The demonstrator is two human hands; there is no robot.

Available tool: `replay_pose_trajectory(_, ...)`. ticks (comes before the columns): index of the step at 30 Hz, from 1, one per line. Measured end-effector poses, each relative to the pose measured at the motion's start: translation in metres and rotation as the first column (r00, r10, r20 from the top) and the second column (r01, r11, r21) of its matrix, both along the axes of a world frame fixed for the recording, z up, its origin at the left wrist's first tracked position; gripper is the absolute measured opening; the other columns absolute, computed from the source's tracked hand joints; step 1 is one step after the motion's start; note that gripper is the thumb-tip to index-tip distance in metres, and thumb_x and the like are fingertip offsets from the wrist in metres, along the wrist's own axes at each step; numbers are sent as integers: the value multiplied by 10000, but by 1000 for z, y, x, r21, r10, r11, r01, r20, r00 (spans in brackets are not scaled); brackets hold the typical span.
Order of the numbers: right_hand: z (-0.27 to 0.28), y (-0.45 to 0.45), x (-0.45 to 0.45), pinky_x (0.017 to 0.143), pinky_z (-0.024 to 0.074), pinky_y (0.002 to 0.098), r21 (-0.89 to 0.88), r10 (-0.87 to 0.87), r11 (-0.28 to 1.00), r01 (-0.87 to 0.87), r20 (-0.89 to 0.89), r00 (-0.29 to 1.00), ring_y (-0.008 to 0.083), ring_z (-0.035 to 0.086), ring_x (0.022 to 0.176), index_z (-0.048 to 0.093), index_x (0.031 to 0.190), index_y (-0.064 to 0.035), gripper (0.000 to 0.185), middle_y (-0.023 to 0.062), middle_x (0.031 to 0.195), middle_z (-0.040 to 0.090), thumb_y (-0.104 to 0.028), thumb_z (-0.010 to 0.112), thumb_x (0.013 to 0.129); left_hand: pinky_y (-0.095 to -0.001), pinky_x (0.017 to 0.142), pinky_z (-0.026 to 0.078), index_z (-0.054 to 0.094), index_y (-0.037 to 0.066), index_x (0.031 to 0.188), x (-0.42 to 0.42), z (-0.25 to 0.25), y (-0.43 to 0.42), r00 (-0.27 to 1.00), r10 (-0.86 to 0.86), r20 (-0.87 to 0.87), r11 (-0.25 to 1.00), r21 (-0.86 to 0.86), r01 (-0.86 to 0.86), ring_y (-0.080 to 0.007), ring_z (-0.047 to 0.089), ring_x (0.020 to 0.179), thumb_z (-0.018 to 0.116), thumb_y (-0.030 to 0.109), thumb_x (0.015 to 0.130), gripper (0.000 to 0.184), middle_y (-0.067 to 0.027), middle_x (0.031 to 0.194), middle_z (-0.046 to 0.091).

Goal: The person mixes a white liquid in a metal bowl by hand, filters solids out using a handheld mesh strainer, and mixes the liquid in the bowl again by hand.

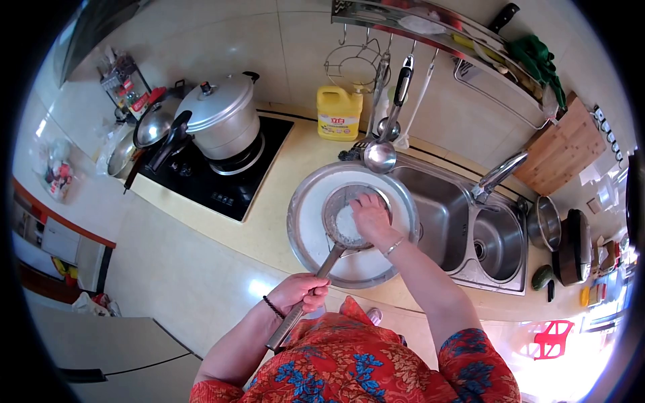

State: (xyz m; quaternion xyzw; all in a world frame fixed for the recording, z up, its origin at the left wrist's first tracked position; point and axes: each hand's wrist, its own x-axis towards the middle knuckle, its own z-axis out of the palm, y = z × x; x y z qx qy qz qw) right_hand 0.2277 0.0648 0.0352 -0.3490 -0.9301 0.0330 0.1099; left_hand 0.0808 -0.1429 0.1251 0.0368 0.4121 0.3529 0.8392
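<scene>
My left hand is closed around the long metal handle of a sieve, below the front edge of the counter. The sieve's round mesh bowl sits over a wide metal basin that has a white layer inside, whether powder or liquid I cannot tell. Inside the sieve lies some white, powdery stuff. Reaching in from the right, my right hand has its fingers apart and down in the sieve, touching the white stuff; the fingertips are partly hidden.
A pressure cooker stands on the black cooktop to the left. Behind the basin are a yellow jug and a hanging ladle. Right of it lies a double sink with a faucet; a cutting board leans beyond.
</scene>
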Motion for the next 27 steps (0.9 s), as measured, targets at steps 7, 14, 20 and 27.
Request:
replay_pose_trajectory(7, -4, -22, 12, 904, 363, 408, -264, 294, 912, -313, -107, 950, 281, 441, 1057, 581, 1035, -101, 278, 90, 1095, 522, -148, 550, 763, -179, 335, 243, 476, 41, 917, -5, -6, 2, 1000, 2, -2, 1000, 0, -2, -26, 306, 402, 444, 164, 904, 127, 34, 644, 394)
replay_pose_trajectory(14, 9, 0, 18, 885, 385, 382, -221, 155, 963, -153, -5, 988, 257, 487, 1020, 580, 1000, -110, 272, 73, 1035, 559, -126, 577, 729, -177, 333, 245, 480, 43, 909, -5, -12, 3, 1000, -15, -21, 1000, 2, 15, -25, 305, 404, 445, 163, 905, 125, 38, 639, 386)
replay_pose_trajectory(20, -8, -25, -7, 899, 374, 382, -257, 262, 910, -327, -254, 931, 261, 480, 1045, 556, 1000, -91, 273, 77, 1046, 538, -130, 578, 730, -181, 330, 244, 483, 42, 918, -7, -13, 5, 1000, -24, 15, 1000, 8, 24, -29, 311, 406, 442, 158, 905, 124, 34, 641, 388)
replay_pose_trajectory(27, 24, -7, 27, 750, 445, 395, -55, 180, 981, -185, -84, 980, 277, 545, 877, 577, 835, -90, 129, 80, 898, 555, -106, 561, 708, -182, 327, 234, 481, 32, 943, -10, 1, 1, 1000, -12, -9, 1000, 11, 12, -32, 313, 406, 436, 149, 905, 131, 28, 646, 388)
